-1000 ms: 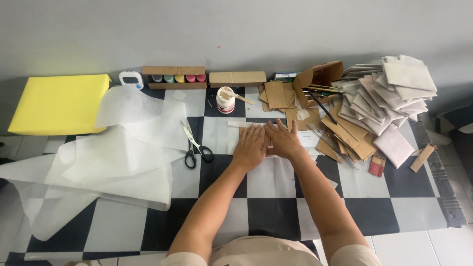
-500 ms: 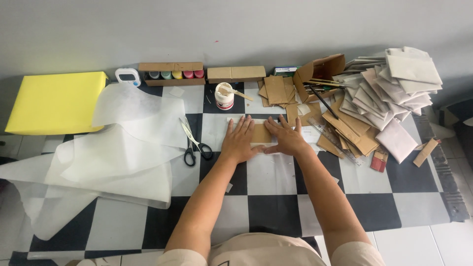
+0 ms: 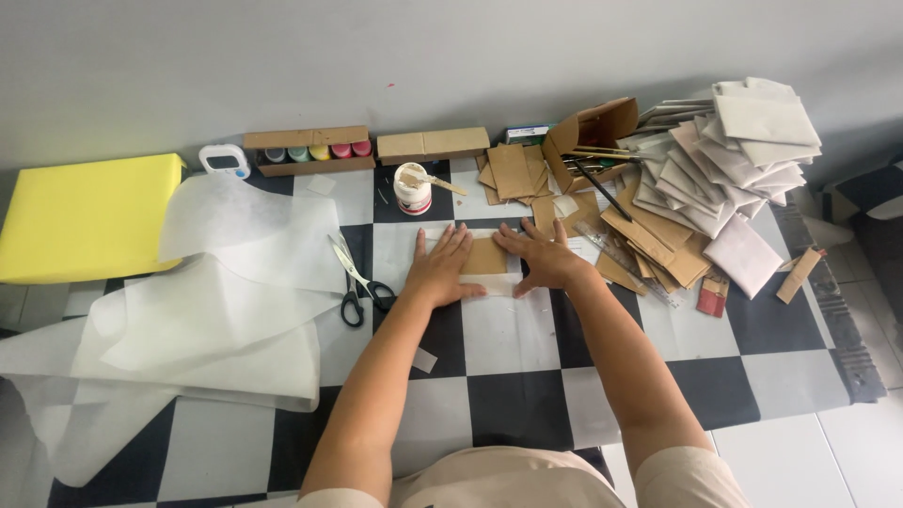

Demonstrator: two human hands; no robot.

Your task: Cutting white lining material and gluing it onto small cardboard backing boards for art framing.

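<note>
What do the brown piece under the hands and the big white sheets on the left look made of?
The brown piece looks like matte kraft card: flat, stiff, tan, pressed by the left hand and right hand. The white sheets seem thin translucent paper, perhaps tracing or wax: the checks show faintly through.

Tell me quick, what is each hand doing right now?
Left hand: open, flat, pressing on the brown card piece.
Right hand: open, flat, pressing the same card's right side.
</note>
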